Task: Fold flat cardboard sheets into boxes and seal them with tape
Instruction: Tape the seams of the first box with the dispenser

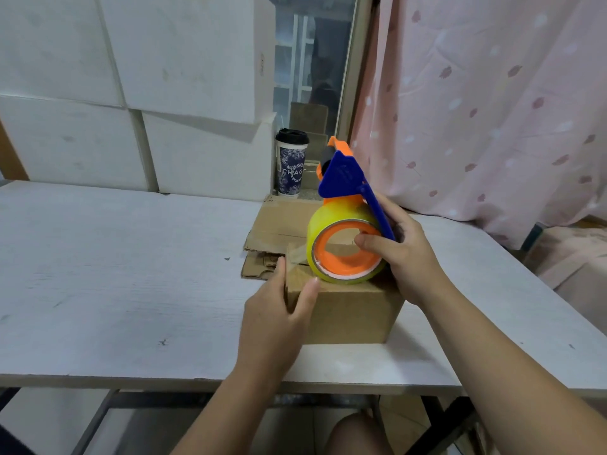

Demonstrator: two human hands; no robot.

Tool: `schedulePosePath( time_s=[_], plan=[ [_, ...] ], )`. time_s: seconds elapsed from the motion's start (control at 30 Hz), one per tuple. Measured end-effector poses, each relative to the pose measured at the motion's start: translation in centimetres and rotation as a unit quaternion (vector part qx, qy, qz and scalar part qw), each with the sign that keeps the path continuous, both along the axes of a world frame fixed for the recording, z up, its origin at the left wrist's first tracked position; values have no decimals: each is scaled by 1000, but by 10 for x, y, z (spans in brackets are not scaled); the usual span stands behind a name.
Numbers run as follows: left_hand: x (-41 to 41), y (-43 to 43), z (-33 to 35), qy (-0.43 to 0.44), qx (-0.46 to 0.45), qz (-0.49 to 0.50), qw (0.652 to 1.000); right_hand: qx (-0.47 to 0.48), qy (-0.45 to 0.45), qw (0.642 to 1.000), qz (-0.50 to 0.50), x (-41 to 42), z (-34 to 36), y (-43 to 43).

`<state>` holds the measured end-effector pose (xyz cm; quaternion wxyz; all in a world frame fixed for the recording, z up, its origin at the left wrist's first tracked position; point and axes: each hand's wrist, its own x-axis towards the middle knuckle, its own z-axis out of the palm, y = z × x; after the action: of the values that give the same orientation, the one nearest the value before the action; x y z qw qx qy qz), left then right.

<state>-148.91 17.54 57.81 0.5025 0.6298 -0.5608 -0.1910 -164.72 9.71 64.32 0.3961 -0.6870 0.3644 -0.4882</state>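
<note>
A small folded cardboard box (348, 315) stands on the white table (115, 274). My left hand (279, 307) grips the box's left corner, thumb on the front face and fingers round the side, by a loose strip of clear tape (297, 254). My right hand (400, 254) holds a tape dispenser (345, 205) with a blue and orange frame and a yellowish tape roll. The roll rests on the box top, and my thumb reaches into the orange core. The box top is mostly hidden by the roll.
Flat cardboard sheets (276, 231) lie on the table just behind the box. A paper cup with a black lid (291, 162) stands at the back by the window. White foam blocks (131, 93) are stacked at the back left. A pink curtain (492, 103) hangs on the right.
</note>
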Motion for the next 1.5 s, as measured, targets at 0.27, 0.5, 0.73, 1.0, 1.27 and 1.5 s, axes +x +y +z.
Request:
schedulePosePath(
  time_s=[0.27, 0.5, 0.73, 1.0, 1.27, 1.5],
  plan=[
    [15, -8, 6, -178, -41, 67, 981, -7, 32, 999, 6, 22, -3, 7],
    [19, -8, 9, -237, -52, 47, 969, -50, 207, 977, 6, 19, 26, 4],
    [20, -11, 24, -361, 29, 44, 931, -85, 332, 939, 16, 8, 58, -1],
    [18, -12, 21, -384, 43, 49, 921, -51, 240, 969, 2, -19, 34, 3],
    [21, -8, 26, -420, 69, 41, 904, -12, 140, 989, -38, -23, 16, 4],
    [19, -6, 29, -437, 72, 30, 896, -98, 292, 946, -95, -38, 40, 11]
  ],
)
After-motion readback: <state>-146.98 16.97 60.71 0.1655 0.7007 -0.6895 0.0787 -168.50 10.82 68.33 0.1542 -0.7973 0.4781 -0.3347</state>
